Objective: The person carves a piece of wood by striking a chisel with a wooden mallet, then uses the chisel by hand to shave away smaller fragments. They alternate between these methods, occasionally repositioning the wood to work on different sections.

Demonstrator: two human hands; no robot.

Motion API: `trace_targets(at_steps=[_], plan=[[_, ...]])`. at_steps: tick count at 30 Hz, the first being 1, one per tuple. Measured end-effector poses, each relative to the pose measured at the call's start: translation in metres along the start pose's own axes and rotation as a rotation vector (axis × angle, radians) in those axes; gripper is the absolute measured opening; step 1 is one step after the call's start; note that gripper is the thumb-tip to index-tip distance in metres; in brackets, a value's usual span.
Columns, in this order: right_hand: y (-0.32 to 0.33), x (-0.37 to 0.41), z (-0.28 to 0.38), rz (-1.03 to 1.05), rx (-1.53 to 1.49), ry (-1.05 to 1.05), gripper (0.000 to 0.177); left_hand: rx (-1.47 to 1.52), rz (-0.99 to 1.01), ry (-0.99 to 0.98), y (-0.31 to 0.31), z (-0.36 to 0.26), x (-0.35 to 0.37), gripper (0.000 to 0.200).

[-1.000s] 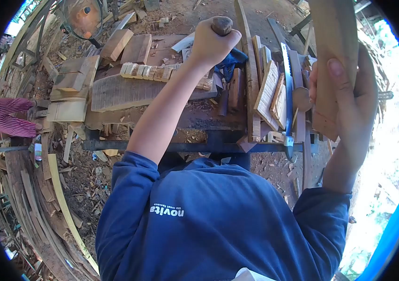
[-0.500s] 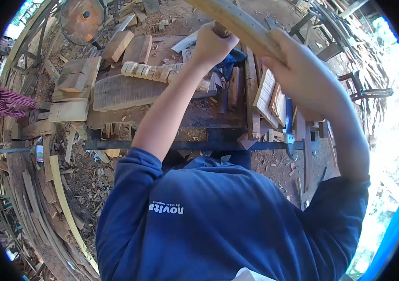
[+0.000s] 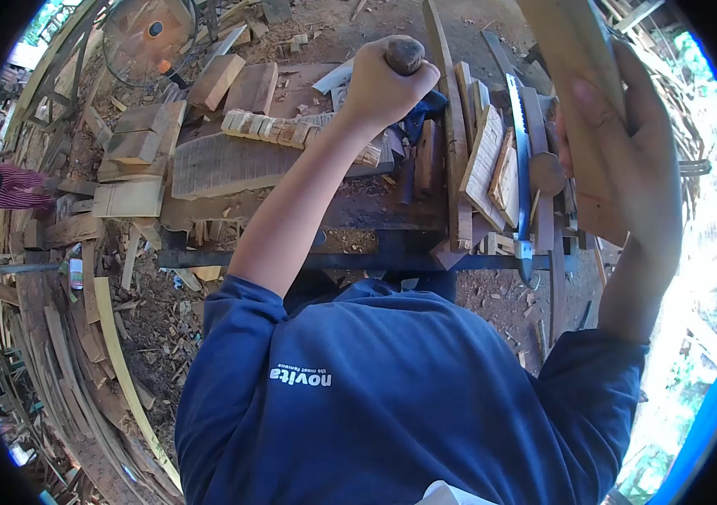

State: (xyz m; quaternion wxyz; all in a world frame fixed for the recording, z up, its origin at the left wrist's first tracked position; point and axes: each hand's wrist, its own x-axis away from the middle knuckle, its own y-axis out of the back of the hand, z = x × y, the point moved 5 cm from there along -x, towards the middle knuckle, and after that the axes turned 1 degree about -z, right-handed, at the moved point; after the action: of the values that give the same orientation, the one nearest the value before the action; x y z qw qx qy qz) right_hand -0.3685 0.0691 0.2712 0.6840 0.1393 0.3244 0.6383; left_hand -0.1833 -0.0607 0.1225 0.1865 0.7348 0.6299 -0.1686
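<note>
My left hand (image 3: 379, 88) is wrapped round a wooden tool handle (image 3: 405, 55); only its rounded end shows, and the rest is hidden. My right hand (image 3: 651, 143) grips a long pale wooden board (image 3: 575, 59), thumb on the near face and fingers behind its edge. The board is tilted and runs out of view at the top. Left of it, a saw (image 3: 520, 160) with a long dark blade stands among upright boards. A round wooden knob (image 3: 548, 174) shows between the saw and the held board. Below my left hand lies a notched wooden strip (image 3: 278, 132).
A grey plank (image 3: 223, 168) lies on the workbench, with wood blocks (image 3: 135, 143) to its left. A fan (image 3: 154, 32) stands at the far left. Another person's striped sleeve (image 3: 21, 185) shows at the left edge. Offcuts and long strips (image 3: 68, 362) cover the ground.
My right hand has carried the board to the right and turned it steeper, away from my left hand. The handle's end, the saw blade and the round knob are now uncovered.
</note>
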Motion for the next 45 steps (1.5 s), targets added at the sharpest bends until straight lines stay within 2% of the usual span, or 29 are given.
trace_targets(at_steps=[3,5,17,23,28,33,42,45], plan=[[-0.003,0.005,-0.005,-0.008,-0.016,-0.019,0.052,-0.029,0.0,0.005,-0.003,0.001,0.0,0.018],[-0.005,0.006,-0.006,-0.015,-0.012,-0.025,0.053,-0.012,-0.016,-0.07,-0.007,0.003,0.001,0.024],[-0.007,0.013,-0.012,-0.049,-0.008,-0.041,0.053,-0.026,-0.003,-0.073,-0.012,0.006,0.005,0.026],[-0.006,0.012,-0.013,-0.067,0.001,-0.014,0.053,-0.022,0.003,-0.003,-0.009,0.004,0.004,0.018],[-0.008,0.014,-0.012,-0.068,-0.044,0.009,0.054,-0.047,-0.024,-0.064,-0.006,-0.004,0.003,0.02],[-0.009,0.016,-0.014,-0.041,-0.042,-0.091,0.061,-0.058,-0.043,-0.099,-0.001,0.0,0.002,0.023],[-0.011,0.016,-0.019,-0.003,-0.049,-0.104,0.061,-0.086,-0.026,-0.077,0.004,0.007,-0.003,0.023],[-0.015,0.016,-0.021,-0.001,-0.086,-0.126,0.06,-0.077,-0.04,0.03,0.006,0.009,-0.003,0.025]])
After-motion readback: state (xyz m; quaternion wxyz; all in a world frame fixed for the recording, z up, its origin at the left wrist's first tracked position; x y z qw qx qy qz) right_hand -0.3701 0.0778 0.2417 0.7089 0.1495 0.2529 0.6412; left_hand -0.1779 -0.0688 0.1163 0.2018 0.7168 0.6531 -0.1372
